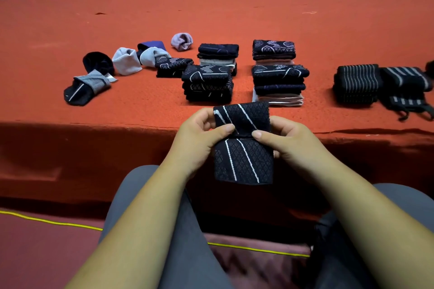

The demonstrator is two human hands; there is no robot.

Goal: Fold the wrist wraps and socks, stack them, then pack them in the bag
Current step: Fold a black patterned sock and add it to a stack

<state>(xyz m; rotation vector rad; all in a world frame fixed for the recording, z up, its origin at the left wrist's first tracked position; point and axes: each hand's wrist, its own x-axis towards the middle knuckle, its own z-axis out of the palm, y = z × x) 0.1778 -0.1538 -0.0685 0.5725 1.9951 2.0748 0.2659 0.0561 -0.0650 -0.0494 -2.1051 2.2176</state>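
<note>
A dark sock (243, 162) is pinched at its fold between the thumb and fingers of the left grip (199, 135) and the right grip (290, 141), and is held above the lap (190, 253), just before the table (141, 19) edge. Beyond it, folded stacks (207, 84) are set on the table, with loose socks (126, 61) to the left and striped wraps (357, 83) to the right.

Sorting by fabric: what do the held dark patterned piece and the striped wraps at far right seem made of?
Dark patterned piece: likely stretchy knit fabric, matte, from its diamond texture and soft fold. Striped wraps: probably elastic webbing, matte, ribbed with pale stripes.
</note>
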